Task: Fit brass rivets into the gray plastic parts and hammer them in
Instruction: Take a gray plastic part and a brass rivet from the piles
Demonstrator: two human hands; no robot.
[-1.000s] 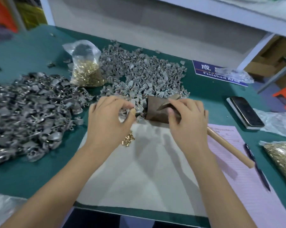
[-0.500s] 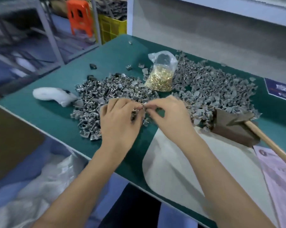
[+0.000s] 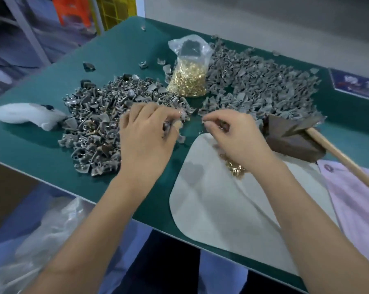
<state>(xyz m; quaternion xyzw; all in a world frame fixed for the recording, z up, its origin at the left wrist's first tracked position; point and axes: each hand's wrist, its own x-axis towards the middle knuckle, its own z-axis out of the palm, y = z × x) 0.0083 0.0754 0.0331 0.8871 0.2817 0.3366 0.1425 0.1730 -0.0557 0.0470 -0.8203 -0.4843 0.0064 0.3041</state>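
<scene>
Two hands at work: left hand [image 3: 149,132] grips a gray part [image 3: 166,127], right hand [image 3: 232,132] pinches something tiny, likely a rivet; seat it square before hammering.

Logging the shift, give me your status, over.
Left hand grips a gray part. Right hand pinching something small, unclear. Hammer lying idle. Loose rivets beside right wrist.

A green-topped table [image 3: 120,47] stands against a grey wall [image 3: 264,20], with a yellow crate [image 3: 115,11] and an orange stool [image 3: 71,11] beyond.
</scene>
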